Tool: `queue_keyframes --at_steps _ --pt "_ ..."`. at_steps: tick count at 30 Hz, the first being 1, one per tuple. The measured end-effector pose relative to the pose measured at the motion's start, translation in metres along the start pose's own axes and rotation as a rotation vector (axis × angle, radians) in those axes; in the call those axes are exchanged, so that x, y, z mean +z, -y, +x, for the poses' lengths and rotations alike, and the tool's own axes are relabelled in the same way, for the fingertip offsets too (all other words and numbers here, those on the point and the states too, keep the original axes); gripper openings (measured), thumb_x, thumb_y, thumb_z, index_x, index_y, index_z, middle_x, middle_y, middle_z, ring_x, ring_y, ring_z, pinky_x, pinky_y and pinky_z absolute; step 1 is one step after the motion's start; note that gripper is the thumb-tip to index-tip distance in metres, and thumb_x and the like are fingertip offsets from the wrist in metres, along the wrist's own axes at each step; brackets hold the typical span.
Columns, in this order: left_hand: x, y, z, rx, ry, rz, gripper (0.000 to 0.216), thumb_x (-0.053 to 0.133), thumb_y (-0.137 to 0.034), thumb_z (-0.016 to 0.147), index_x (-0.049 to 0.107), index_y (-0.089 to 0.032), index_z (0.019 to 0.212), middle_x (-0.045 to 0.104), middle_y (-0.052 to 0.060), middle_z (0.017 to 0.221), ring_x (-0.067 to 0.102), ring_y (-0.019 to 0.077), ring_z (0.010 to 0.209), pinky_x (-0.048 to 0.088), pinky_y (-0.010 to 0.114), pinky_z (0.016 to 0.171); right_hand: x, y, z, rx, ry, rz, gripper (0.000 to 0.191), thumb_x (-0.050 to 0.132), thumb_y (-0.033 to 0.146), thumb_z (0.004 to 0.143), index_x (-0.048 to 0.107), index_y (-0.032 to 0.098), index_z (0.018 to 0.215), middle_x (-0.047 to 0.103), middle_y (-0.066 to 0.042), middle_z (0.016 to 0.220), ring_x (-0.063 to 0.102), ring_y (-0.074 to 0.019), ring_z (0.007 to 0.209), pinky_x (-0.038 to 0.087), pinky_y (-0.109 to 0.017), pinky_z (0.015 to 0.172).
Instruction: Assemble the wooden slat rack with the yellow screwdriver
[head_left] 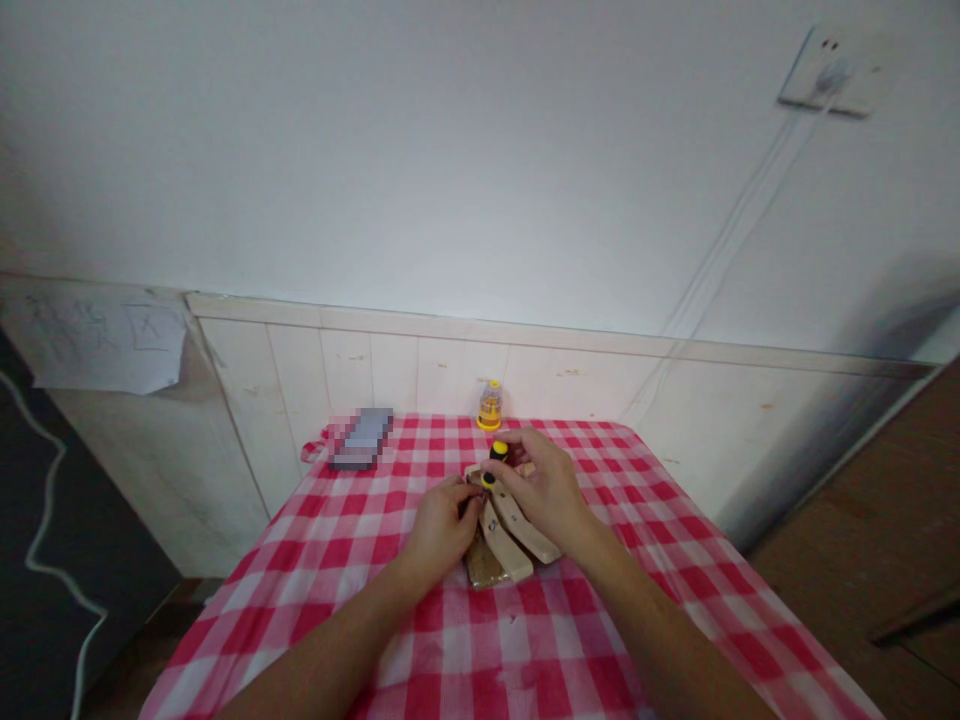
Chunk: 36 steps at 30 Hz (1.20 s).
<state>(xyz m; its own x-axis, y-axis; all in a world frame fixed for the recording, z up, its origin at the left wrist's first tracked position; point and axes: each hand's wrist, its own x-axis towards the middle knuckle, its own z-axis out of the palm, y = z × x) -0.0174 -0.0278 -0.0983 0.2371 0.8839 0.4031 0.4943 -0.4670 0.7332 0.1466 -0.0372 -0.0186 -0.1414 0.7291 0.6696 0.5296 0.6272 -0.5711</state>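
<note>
My right hand (541,485) is closed round a short screwdriver with a black and yellow handle (496,457), held over a set of pale wooden pieces (508,538) lying on the table. My left hand (441,525) rests on the left side of the wooden pieces, its fingers pinched together near the screwdriver's tip; whatever they hold is too small to make out. Both forearms reach in from the bottom edge.
The table wears a red and white checked cloth (337,540). A small yellow container of bits (490,405) stands at the far edge by the wall. A blurred grey box (363,438) lies at the back left. A paper sheet (105,335) hangs at left.
</note>
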Motion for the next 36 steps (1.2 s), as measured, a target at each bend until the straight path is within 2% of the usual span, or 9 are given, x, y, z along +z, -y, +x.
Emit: queue_keyframes --at_steps 12,22,27,32,36 --pt "0.001 0.001 0.000 0.000 -0.004 -0.011 0.027 0.053 -0.016 0.093 0.080 -0.019 0.090 0.075 0.007 0.087 0.071 0.0214 0.085 0.052 0.031 0.078 0.002 -0.001 -0.002 0.046 -0.012 0.010 0.022 0.082 0.030 0.082 0.065 0.023 0.095 0.070 -0.001 0.085 0.068 -0.0186 0.074 0.054 -0.030 0.067" --pt "-0.002 0.003 -0.002 -0.020 -0.058 -0.066 0.030 0.048 -0.012 0.094 0.077 -0.019 0.092 0.075 0.008 0.091 0.070 0.0218 0.088 0.052 0.032 0.081 0.003 -0.003 -0.001 -0.013 0.005 0.030 0.020 0.074 0.028 0.089 0.072 0.025 0.109 0.073 -0.003 0.092 0.067 -0.0178 0.073 0.055 -0.030 0.069" --pt "-0.002 0.009 -0.002 -0.022 -0.084 -0.076 0.029 0.047 -0.015 0.093 0.076 -0.018 0.098 0.075 0.008 0.094 0.070 0.0223 0.089 0.053 0.033 0.080 0.000 -0.003 0.000 -0.054 0.056 0.035 0.023 0.071 0.027 0.094 0.075 0.027 0.116 0.076 -0.005 0.103 0.070 -0.0184 0.084 0.057 -0.032 0.080" --pt "-0.003 0.012 -0.003 -0.012 -0.090 -0.052 0.027 0.050 -0.023 0.093 0.076 -0.019 0.093 0.074 0.007 0.089 0.069 0.0224 0.084 0.052 0.032 0.077 -0.001 -0.002 0.000 -0.079 0.109 0.036 0.035 0.060 0.017 0.096 0.072 0.027 0.128 0.076 -0.007 0.117 0.071 -0.0203 0.104 0.056 -0.036 0.094" --pt "-0.002 0.012 -0.004 -0.011 -0.074 -0.022 0.024 0.055 -0.027 0.091 0.077 -0.019 0.087 0.074 0.007 0.086 0.069 0.0225 0.081 0.052 0.032 0.073 -0.002 -0.001 -0.001 -0.067 0.109 0.050 0.034 0.059 0.017 0.097 0.072 0.026 0.127 0.076 -0.007 0.118 0.072 -0.0206 0.105 0.056 -0.035 0.092"
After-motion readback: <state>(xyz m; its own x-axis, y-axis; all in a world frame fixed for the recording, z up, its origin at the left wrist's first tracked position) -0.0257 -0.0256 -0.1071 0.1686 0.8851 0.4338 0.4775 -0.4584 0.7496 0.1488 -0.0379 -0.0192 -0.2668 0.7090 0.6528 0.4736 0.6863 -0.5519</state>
